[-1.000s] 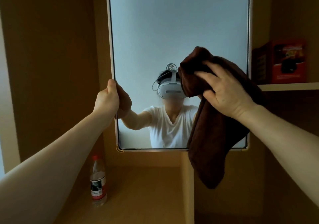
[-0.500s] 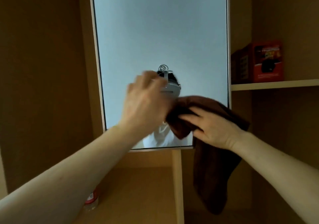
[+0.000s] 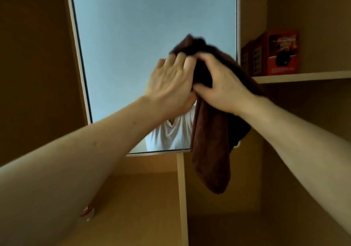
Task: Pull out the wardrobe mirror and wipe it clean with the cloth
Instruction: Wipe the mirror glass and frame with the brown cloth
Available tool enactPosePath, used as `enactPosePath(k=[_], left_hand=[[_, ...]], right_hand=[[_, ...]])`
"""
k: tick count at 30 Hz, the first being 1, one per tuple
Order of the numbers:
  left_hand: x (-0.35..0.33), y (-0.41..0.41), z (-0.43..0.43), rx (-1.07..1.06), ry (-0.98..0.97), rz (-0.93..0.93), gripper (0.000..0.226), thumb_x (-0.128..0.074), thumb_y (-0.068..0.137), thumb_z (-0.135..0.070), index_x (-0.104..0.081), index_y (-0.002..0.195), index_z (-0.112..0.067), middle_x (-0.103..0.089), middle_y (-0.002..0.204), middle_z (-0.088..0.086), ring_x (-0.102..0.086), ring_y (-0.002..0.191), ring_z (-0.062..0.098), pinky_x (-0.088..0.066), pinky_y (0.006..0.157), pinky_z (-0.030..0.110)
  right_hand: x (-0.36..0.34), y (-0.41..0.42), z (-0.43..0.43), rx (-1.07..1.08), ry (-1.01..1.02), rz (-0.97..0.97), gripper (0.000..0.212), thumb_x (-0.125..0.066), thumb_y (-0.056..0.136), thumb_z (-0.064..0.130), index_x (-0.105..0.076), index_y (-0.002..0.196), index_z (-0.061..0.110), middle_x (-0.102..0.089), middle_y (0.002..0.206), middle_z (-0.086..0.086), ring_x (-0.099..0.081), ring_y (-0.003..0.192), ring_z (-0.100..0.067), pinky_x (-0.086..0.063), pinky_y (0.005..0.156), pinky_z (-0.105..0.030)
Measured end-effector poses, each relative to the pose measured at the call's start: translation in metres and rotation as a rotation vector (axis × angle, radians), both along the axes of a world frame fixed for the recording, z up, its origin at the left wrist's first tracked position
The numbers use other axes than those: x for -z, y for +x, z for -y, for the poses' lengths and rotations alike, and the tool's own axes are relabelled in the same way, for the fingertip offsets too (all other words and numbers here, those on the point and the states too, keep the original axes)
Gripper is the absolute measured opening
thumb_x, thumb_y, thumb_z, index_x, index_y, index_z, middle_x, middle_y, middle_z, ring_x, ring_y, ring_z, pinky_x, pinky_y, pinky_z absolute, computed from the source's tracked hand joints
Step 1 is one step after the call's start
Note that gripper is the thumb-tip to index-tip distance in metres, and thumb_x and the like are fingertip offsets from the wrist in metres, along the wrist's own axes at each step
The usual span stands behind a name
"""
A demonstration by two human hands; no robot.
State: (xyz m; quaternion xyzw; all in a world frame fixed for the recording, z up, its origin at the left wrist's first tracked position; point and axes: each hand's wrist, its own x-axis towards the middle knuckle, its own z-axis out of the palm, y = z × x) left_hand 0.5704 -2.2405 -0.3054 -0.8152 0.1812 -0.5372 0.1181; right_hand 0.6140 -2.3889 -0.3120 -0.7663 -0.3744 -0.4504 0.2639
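Note:
The tall wardrobe mirror (image 3: 142, 37) stands pulled out in front of me, its pale frame slanting down the left side. A dark brown cloth (image 3: 210, 151) is bunched against the glass at mid-height and hangs below the mirror's bottom edge. My right hand (image 3: 222, 86) grips the bunched top of the cloth. My left hand (image 3: 169, 82) lies beside it with its fingers curled onto the cloth's upper left part. The reflection of a person in a white shirt shows low in the glass, mostly hidden by my hands.
Wooden wardrobe walls surround the mirror. A shelf (image 3: 303, 76) on the right carries a red box (image 3: 281, 53). A vertical divider (image 3: 182, 198) stands below the mirror. A bottle with a red cap (image 3: 87, 212) peeks out under my left forearm.
My left hand let go of the mirror's left edge and came over to the cloth. Both hands and the cloth dipped, then rose back toward the middle of the glass.

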Motion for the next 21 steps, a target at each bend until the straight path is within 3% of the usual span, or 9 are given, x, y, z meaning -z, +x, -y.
enactPosePath(k=[4,9,12,16,19,21], left_hand=[[0.072,-0.006,-0.025,-0.020,0.109,-0.030,0.030,-0.059,0.075,-0.023,-0.059,0.101,-0.008,-0.056,0.099,0.015,-0.055,0.085,0.036,-0.036,0.075,0.043],[0.124,-0.011,-0.033,-0.019,0.142,-0.136,0.020,-0.064,0.067,-0.017,-0.062,0.087,-0.012,-0.058,0.082,0.008,-0.056,0.068,0.030,-0.045,0.080,0.046],[0.101,-0.006,-0.026,-0.033,0.125,-0.176,0.025,-0.066,0.064,-0.019,-0.061,0.088,-0.012,-0.058,0.082,0.009,-0.058,0.068,0.032,-0.044,0.075,0.042],[0.030,0.006,0.001,-0.042,0.046,-0.146,0.036,-0.058,0.076,-0.023,-0.048,0.109,-0.013,-0.053,0.110,0.011,-0.055,0.098,0.035,-0.036,0.081,0.042],[-0.035,0.016,0.022,0.009,-0.049,-0.085,0.048,-0.057,0.079,-0.024,-0.040,0.122,-0.012,-0.049,0.122,0.012,-0.051,0.110,0.036,-0.034,0.087,0.043],[-0.073,0.019,0.035,0.016,-0.091,-0.088,0.054,-0.057,0.080,-0.026,-0.037,0.128,-0.011,-0.047,0.125,0.015,-0.049,0.112,0.037,-0.033,0.090,0.044]], right_hand=[[0.079,-0.006,-0.007,-0.081,-0.174,-0.091,0.063,-0.068,0.077,0.012,-0.044,0.135,0.009,-0.046,0.139,-0.010,-0.038,0.130,-0.017,-0.021,0.108,-0.014],[0.129,-0.008,0.004,-0.026,-0.451,-0.105,0.077,-0.054,0.080,0.011,-0.022,0.146,0.035,-0.024,0.151,0.015,-0.019,0.140,-0.003,-0.007,0.114,-0.017],[0.109,-0.005,0.015,-0.013,-0.431,-0.054,0.071,-0.049,0.078,0.002,-0.034,0.144,0.021,-0.032,0.148,0.006,-0.020,0.138,-0.005,-0.007,0.115,-0.018],[0.043,-0.003,0.023,0.042,-0.221,0.020,0.061,-0.046,0.070,-0.003,-0.049,0.131,0.002,-0.047,0.138,-0.016,-0.040,0.132,-0.028,-0.017,0.113,-0.021],[-0.024,0.001,0.035,0.121,-0.160,0.117,0.058,-0.048,0.070,-0.006,-0.053,0.127,0.002,-0.043,0.141,-0.016,-0.036,0.133,-0.028,-0.018,0.112,-0.022],[-0.062,0.003,0.043,0.238,-0.137,0.151,0.060,-0.051,0.074,-0.007,-0.052,0.131,0.012,-0.037,0.146,-0.010,-0.032,0.135,-0.028,-0.019,0.113,-0.029]])
